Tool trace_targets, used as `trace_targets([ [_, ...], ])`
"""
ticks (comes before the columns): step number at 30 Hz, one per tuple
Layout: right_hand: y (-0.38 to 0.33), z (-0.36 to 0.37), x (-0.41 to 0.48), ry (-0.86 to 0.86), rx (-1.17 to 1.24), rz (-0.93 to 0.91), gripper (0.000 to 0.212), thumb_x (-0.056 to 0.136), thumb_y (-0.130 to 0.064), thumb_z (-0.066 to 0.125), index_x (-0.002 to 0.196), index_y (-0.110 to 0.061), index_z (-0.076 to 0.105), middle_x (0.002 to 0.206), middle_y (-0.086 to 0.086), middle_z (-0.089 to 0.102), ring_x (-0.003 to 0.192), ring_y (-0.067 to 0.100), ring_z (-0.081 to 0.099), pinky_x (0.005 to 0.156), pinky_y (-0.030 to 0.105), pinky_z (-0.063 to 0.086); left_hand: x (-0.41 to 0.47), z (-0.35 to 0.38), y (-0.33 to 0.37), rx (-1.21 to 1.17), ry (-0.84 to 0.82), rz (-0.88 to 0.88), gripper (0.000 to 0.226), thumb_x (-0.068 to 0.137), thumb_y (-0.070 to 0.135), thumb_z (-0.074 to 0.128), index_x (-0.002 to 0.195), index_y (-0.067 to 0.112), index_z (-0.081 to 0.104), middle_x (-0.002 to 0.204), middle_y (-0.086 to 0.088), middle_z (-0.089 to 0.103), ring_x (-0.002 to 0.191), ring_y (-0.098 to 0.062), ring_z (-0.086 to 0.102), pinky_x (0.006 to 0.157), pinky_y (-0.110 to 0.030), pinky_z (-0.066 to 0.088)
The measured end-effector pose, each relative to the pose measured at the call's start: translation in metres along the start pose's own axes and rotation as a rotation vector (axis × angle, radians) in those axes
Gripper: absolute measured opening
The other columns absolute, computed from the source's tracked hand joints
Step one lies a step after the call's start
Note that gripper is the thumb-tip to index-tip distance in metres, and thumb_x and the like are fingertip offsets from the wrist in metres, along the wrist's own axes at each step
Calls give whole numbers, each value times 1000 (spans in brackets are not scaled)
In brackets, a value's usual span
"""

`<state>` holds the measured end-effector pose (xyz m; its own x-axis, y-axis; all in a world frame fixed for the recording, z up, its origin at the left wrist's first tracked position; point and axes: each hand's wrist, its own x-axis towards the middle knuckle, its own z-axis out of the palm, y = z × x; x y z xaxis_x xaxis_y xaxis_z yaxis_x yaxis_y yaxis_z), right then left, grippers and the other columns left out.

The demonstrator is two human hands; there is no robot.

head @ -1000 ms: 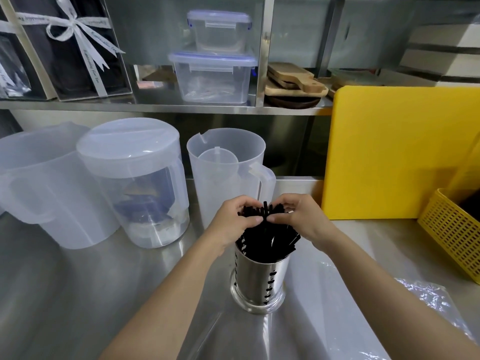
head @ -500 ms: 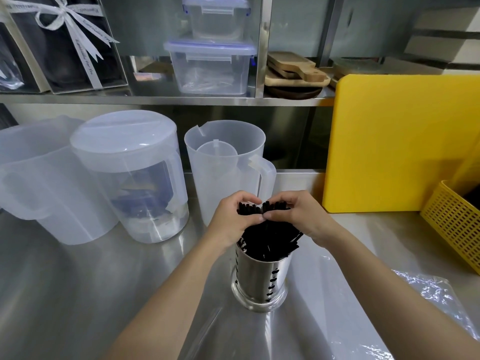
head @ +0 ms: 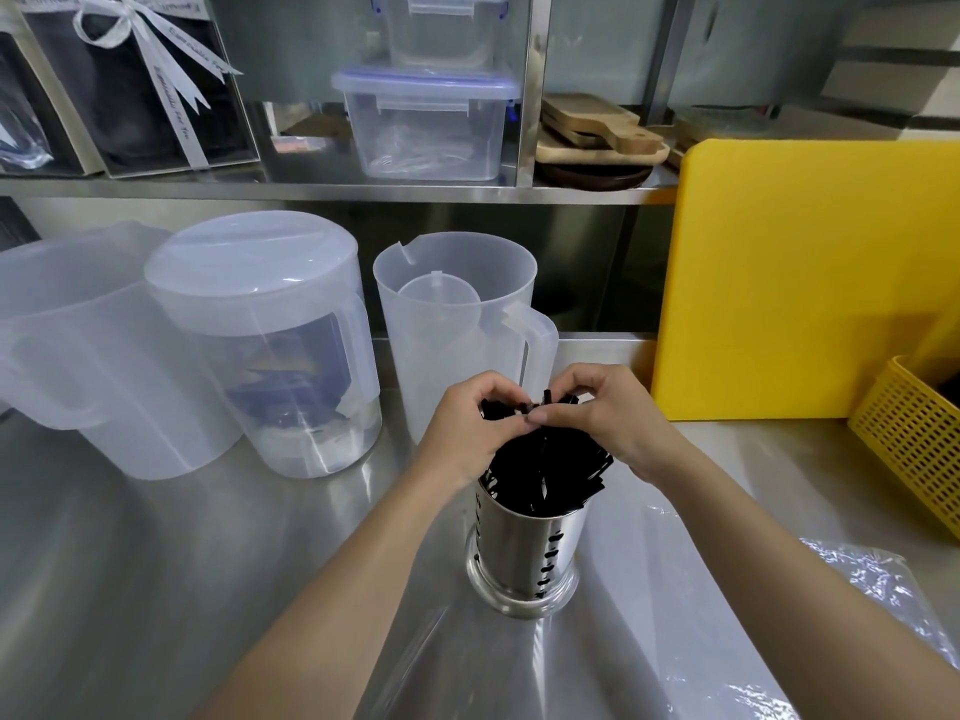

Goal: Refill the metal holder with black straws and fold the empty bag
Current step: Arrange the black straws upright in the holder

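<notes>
A shiny holder (head: 524, 553) stands on the steel table (head: 156, 589), near its front edge. It is full of black straws (head: 545, 470) that stick up and lean. The left hand (head: 467, 433) and right hand (head: 608, 418) meet over the straw tops, both pinching them with bent fingers. The clear bag (head: 779, 641) lies flat just right of the holder.

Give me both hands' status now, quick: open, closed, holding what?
Left hand: fingers closed on the tops of the black straws standing in the metal holder.
Right hand: fingers closed on the same straw tops.
</notes>
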<state>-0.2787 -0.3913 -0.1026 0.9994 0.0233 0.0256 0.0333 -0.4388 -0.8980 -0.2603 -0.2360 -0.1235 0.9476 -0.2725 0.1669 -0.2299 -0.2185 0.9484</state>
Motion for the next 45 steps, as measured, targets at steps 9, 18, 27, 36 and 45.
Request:
trace_targets([
  [9, -40, -16, -7, 49, 73, -212, 10, 72, -13, 75, 68, -15, 66, 83, 18, 66, 73, 24, 60, 68, 31, 49, 1, -19, 36, 71, -99, 102, 23, 74, 16, 73, 85, 32, 61, 90, 11, 66, 95, -12, 64, 97, -29, 46],
  [18, -83, -30, -18, 76, 180, -441, 10, 80, -11, 67, 82, -20, 64, 68, -6, 63, 58, 12, 56, 50, 21, 45, -4, -21, 80, 78, 5, 257, 14, 80, 11, 67, 83, 24, 65, 79, 13, 67, 79, -5, 67, 78, -14, 52],
  [27, -59, -47, -38, -1, -74, -314, 50, 79, 6, 63, 103, -37, 58, 79, -3, 61, 57, -2, 57, 55, 9, 44, 0, -46, 91, -461, 431, -24, 3, 85, 16, 61, 82, 14, 61, 85, -6, 70, 79, -18, 70, 69, -25, 58],
  [36, -64, -50, -52, -17, 40, -352, 23, 79, 2, 65, 81, -21, 68, 61, -14, 67, 50, 8, 62, 57, 16, 50, -10, -38, 73, -1042, 347, -425, 26, 84, 11, 62, 109, 7, 57, 89, -9, 67, 66, -17, 72, 51, -25, 55],
  [45, -77, -44, -55, 186, 312, -582, 12, 79, -2, 64, 76, -13, 65, 52, -8, 62, 42, 11, 53, 49, 20, 46, -25, -10, 76, -1079, 133, -638, 12, 85, 16, 61, 81, 5, 59, 53, -5, 67, 48, -14, 66, 43, -21, 52],
])
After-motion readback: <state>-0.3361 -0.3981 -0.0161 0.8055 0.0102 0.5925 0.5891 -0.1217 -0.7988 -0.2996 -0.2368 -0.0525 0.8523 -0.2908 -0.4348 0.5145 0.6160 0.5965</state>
